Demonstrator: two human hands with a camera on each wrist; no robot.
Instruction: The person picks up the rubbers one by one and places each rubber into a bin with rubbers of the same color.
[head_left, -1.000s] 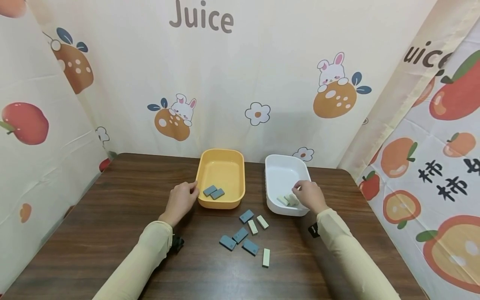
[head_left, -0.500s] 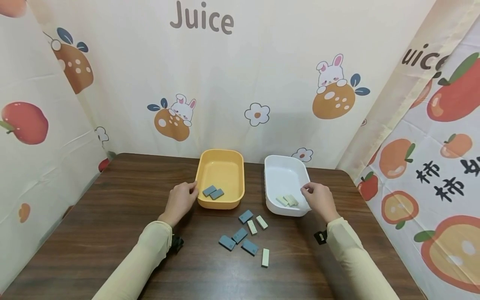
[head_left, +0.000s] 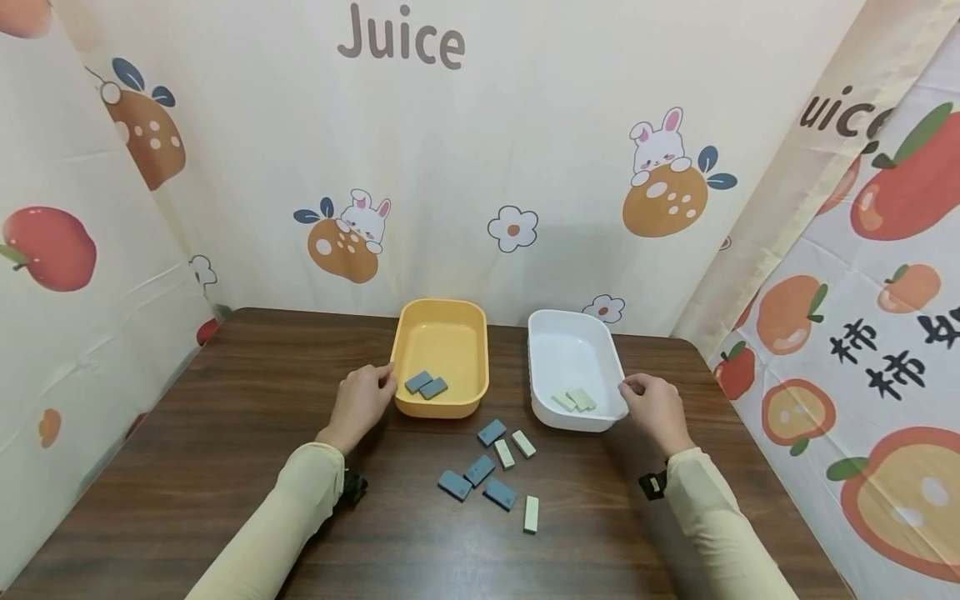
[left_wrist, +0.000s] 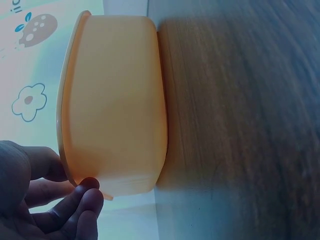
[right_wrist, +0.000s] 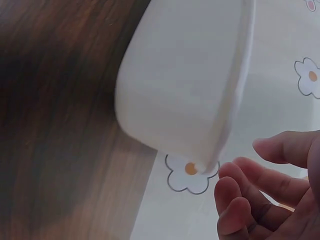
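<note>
On the left stands a yellow plastic bin (head_left: 447, 346), with two blue-grey domino-like tiles (head_left: 433, 388) inside. My left hand (head_left: 362, 404) pinches its left rim, as the left wrist view shows, thumb and fingers about the edge. To the right is a white plastic bin (head_left: 570, 350) holding a few pale cream tiles (head_left: 580, 400). Beside its right rim is my right hand (head_left: 657, 408); in the right wrist view the thumb (right_wrist: 280, 148) and fingers stand apart with nothing between them. Whether a fingertip touches the rim I cannot tell.
Several blue-grey tiles (head_left: 478, 471) and three cream tiles (head_left: 531, 514) lie loose on the dark wooden table (head_left: 225, 433), in front of the bins. A printed curtain (head_left: 450, 150) rises right behind the table's back edge.
My right hand has moved out of the white bin, rightward to beside its right rim, uncovering the cream tiles. The left hand stays on the yellow bin's rim.
</note>
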